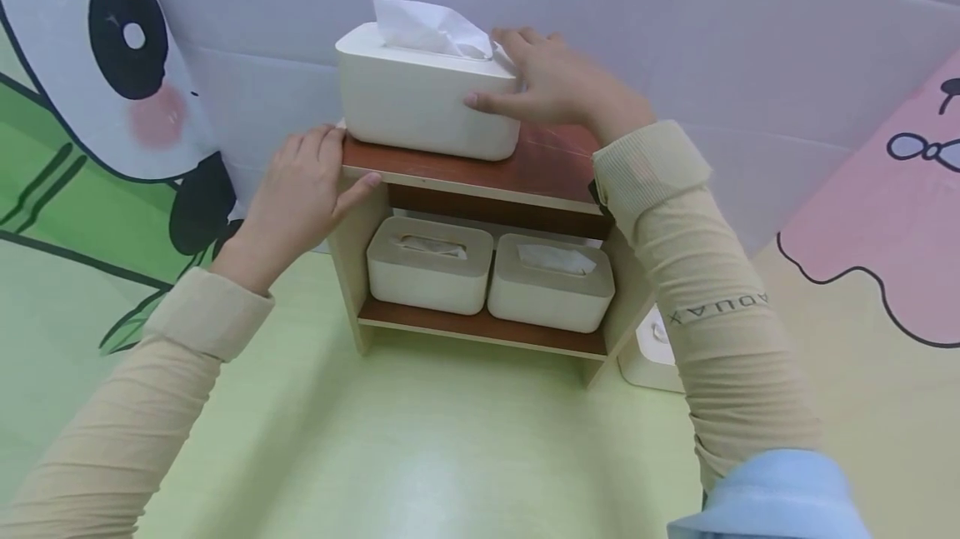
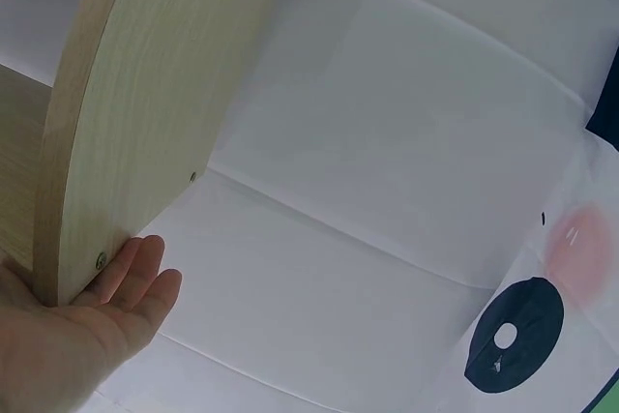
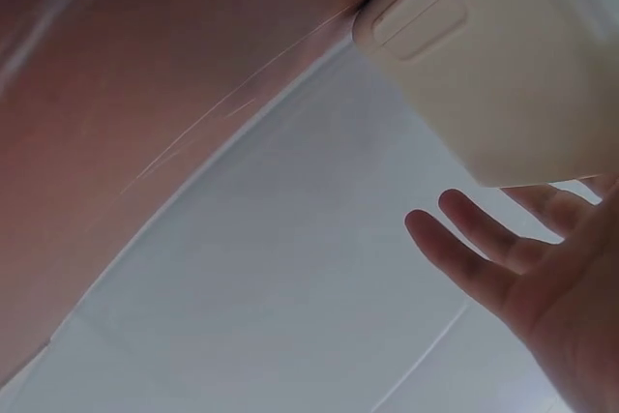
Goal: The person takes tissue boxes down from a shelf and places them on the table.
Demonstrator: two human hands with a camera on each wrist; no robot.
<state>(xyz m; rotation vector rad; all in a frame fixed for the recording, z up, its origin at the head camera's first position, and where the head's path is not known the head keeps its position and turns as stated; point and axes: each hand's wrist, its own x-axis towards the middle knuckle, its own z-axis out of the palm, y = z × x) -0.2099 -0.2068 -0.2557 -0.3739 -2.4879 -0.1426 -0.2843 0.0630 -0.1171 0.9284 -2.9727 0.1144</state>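
A white tissue box [image 1: 427,102] with a tissue standing out of its slot sits on the red-brown top of a small wooden shelf [image 1: 480,181]. My right hand [image 1: 566,81] grips the box's right end, thumb on the front face and fingers over the top and far side. In the right wrist view, two fingers of the right hand [image 3: 542,278] stand apart from the tissue box [image 3: 503,74]. With my left hand [image 1: 300,189] I hold the shelf's top left corner. The left wrist view shows those fingers against the outer side panel [image 2: 145,113].
Two more tissue boxes, a left one [image 1: 429,268] and a right one [image 1: 551,281], stand side by side on the lower board. Another white box [image 1: 651,356] is on the floor, right of the shelf, partly behind my sleeve. A printed cloth backdrop [image 1: 750,64] hangs behind.
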